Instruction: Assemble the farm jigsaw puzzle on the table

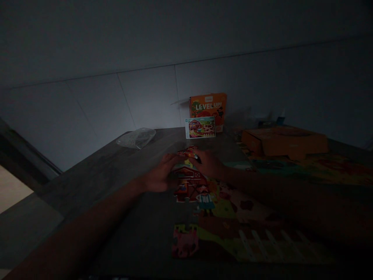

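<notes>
In dim light, a partly assembled farm jigsaw puzzle lies on the grey table, showing a red barn, a farmer, a cow and a white fence. Beyond the barn, a small puzzle piece with red and yellow print is between my two hands. My left hand has its fingers closed on the piece's left side. From the right, my right hand grips the same piece, its fingertips partly in shadow. A pig-printed corner piece forms the puzzle's near left end, with a gap between it and the barn.
A picture card of the farm scene leans on an orange "LEVEL UP!" box at the back. A clear plastic bag lies at back left. On the right, an orange box sits by another colourful puzzle.
</notes>
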Motion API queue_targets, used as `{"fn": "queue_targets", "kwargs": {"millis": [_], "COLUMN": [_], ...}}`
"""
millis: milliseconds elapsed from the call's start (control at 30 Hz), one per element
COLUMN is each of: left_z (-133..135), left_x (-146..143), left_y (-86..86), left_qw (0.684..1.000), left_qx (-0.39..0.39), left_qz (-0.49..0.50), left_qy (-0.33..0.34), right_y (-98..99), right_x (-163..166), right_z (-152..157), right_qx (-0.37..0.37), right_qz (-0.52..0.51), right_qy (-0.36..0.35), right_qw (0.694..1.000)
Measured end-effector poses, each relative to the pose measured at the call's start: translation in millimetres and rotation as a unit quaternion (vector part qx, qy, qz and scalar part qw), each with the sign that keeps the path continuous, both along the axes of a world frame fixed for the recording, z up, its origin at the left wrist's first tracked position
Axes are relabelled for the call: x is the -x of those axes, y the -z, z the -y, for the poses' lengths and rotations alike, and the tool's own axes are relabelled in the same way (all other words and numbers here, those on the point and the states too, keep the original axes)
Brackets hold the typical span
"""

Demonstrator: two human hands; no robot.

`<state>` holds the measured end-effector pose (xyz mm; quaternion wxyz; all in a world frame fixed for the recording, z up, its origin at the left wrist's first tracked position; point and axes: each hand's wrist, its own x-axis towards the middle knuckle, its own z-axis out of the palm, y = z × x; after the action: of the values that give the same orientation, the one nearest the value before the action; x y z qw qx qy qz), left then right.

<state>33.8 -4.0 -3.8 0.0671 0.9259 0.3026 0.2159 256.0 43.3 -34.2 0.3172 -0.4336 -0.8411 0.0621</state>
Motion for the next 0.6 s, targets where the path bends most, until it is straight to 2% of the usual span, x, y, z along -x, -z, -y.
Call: {"fn": "queue_targets", "kwargs": {"millis": [67, 167, 267, 467, 600], "left_z": [-2.7, -6.8, -9.3, -8.5, -6.4], "left_x": [2.0, 4.3, 4.8, 4.2, 1.2], "left_y": [0.0, 1.1, 3.1, 3.4, 4.6], "left_qw": [1.0, 0.999, 0.998, 0.998, 0.996], "left_qx": [-0.022, -0.049, -0.038, -0.017, -0.01], "left_qz": [0.017, -0.013, -0.049, -0.056, -0.074], "left_qy": [0.005, 0.011, 0.0, -0.006, 0.043], "right_y": [0.0, 1.5, 3.5, 2.9, 1.5], "right_x": [0.0, 0.1, 0.0, -0.3, -0.2], "right_z": [-0.2, -1.2, -2.3, -1.7, -0.4], "right_qx": [0.001, -0.004, -0.011, -0.008, -0.009], "right_qz": [-0.002, -0.009, -0.016, -0.01, -0.018], "right_qy": [-0.005, -0.011, -0.01, -0.002, -0.009], "right_qw": [1.0, 1.0, 1.0, 1.0, 1.0]}}
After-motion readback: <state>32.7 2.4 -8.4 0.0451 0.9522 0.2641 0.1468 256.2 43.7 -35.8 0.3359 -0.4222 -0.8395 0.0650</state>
